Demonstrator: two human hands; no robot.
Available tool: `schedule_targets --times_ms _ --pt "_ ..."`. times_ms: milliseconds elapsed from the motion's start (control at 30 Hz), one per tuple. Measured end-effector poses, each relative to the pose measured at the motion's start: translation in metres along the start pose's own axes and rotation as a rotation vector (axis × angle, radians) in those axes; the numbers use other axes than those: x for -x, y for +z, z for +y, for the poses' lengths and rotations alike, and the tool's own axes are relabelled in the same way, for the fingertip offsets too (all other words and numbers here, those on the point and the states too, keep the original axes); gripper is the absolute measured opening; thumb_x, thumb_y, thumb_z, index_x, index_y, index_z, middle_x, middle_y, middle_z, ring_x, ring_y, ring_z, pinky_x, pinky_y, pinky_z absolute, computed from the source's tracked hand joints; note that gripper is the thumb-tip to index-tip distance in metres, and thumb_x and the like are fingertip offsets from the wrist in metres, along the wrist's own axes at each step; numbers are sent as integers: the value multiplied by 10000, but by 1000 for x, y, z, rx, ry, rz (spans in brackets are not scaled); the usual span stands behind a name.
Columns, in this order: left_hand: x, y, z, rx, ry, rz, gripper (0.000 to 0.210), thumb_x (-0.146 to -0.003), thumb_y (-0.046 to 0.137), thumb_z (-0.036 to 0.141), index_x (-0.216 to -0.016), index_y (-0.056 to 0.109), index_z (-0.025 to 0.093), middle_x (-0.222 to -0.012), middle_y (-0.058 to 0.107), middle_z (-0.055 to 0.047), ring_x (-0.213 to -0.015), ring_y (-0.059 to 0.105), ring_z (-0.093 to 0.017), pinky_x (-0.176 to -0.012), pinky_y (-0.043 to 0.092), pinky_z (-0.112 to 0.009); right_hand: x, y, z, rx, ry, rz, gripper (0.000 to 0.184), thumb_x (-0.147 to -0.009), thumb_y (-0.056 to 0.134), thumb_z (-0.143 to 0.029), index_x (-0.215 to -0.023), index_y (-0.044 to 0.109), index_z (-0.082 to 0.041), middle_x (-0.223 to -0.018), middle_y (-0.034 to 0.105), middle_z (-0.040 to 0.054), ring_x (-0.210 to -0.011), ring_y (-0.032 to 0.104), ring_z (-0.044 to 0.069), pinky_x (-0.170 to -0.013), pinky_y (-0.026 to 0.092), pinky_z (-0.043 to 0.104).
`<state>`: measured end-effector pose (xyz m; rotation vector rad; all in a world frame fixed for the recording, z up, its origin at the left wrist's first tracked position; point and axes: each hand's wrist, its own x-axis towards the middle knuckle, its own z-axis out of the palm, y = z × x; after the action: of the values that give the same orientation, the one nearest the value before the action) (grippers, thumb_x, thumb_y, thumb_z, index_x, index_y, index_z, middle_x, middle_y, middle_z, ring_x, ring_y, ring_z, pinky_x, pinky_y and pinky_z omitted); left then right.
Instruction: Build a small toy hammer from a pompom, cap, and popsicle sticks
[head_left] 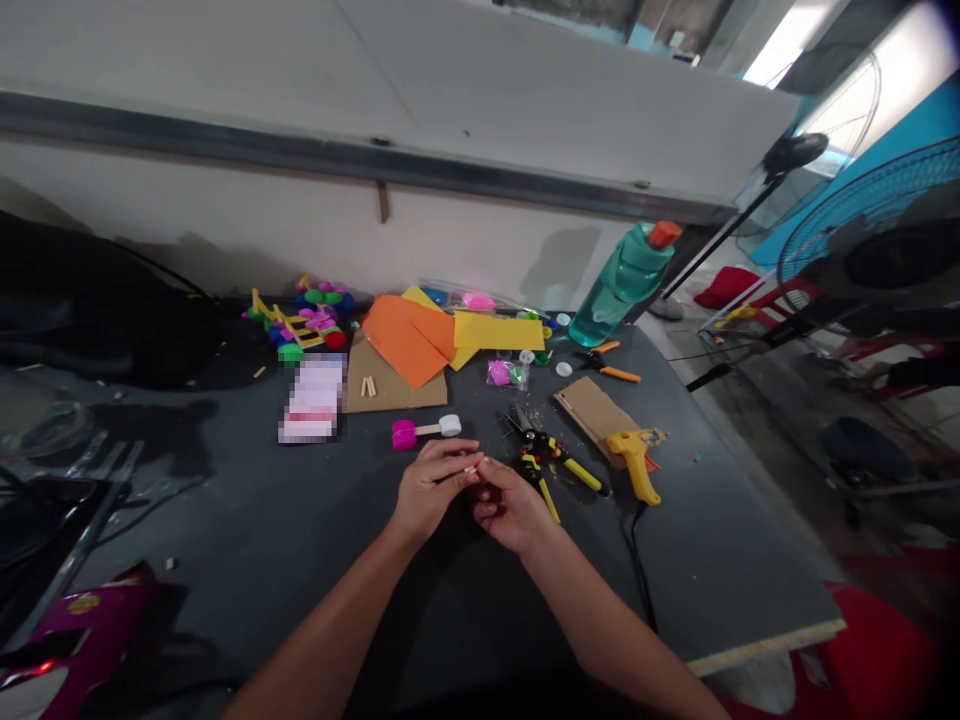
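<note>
My left hand (pixel 431 488) and my right hand (pixel 516 505) meet above the dark table, fingertips together. Between them they pinch a small pale piece (pixel 470 470), mostly hidden by the fingers, so its kind is unclear. Just beyond my left hand lies a wooden stick (pixel 428 430) with a magenta cap (pixel 403 434) on one end and a white cap (pixel 450 425) on the other. Beside my right hand rest yellow-and-black pliers or cutters (pixel 541 452), with small scraps around their jaws. Two short wooden sticks (pixel 368 387) lie on a piece of cardboard (pixel 397 402).
A yellow glue gun (pixel 637 465) leans on cardboard (pixel 600 418) at right, its cord trailing forward. Behind are orange-handled pliers (pixel 619 364), a teal bottle (pixel 619 285), orange sheets (pixel 411 335) and a colourful stick-and-cap model (pixel 304 325). A fan (pixel 885 250) stands right.
</note>
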<state>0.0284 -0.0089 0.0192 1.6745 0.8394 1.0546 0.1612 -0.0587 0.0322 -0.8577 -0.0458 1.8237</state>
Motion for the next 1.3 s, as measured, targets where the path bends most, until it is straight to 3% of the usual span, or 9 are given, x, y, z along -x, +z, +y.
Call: schedule_targets --times_ms 133,200,300,367,433,767,1133,1300 --pt "0 -1 6 -2 -1 49 117 -784 629 259 -830 730 223 -931 693 -60 -942 590 -203 -866 468 -362 1 3 0 256 -53 80 239 -649 733 -349 -734 595 -174 -579 463 -60 -432 303 34 -360 160 138" --pt "-1 -2 7 -27 -33 90 118 -792 616 263 -817 721 216 -880 695 -50 -903 600 -192 -835 481 -339 2 4 -2 518 -244 189 238 -673 702 -379 -771 617 -179 -597 486 -46 -454 344 54 -378 226 159" --pt "-1 -3 5 -155 -72 116 120 -795 601 266 -819 709 220 -844 683 -37 -844 607 -177 -781 493 -310 4 6 -6 920 -644 313 212 -697 673 -338 -856 647 -201 -672 556 -12 -585 480 115 -520 387 219" --pt "0 -4 1 -257 -37 83 120 -794 587 227 -816 705 225 -826 676 -32 -828 603 -174 -761 491 -303 5 6 -6 1101 -805 302 190 -710 660 -302 -882 663 -220 -728 584 5 -644 514 142 -600 418 256" --pt "0 -4 -2 -321 21 35 160 -789 557 163 -818 701 229 -823 675 -27 -833 600 -170 -765 487 -300 6 6 -5 1207 -870 265 179 -713 657 -273 -887 678 -236 -754 596 12 -646 516 149 -616 420 269" --pt "1 -2 -9 -393 -7 -119 264 -756 496 88 -822 699 243 -896 695 -8 -876 620 -167 -798 488 -288 -5 -8 3 1233 -827 252 128 -727 618 -223 -844 666 -241 -782 651 10 -715 579 169 -679 447 289" --pt "-2 -3 -10 -404 -66 -129 244 -751 522 112 -812 714 250 -936 698 -21 -908 623 -181 -835 484 -317 -6 -7 1 1229 -873 247 83 -726 613 -215 -747 689 -241 -749 655 15 -686 580 163 -650 441 277" --pt "0 -2 -3 -304 -103 -187 184 -823 526 270 -826 705 226 -819 684 -25 -784 620 -166 -714 474 -263 -8 -4 -1 997 -700 324 67 -689 651 -274 -693 658 -208 -646 638 -6 -599 568 149 -578 444 266"
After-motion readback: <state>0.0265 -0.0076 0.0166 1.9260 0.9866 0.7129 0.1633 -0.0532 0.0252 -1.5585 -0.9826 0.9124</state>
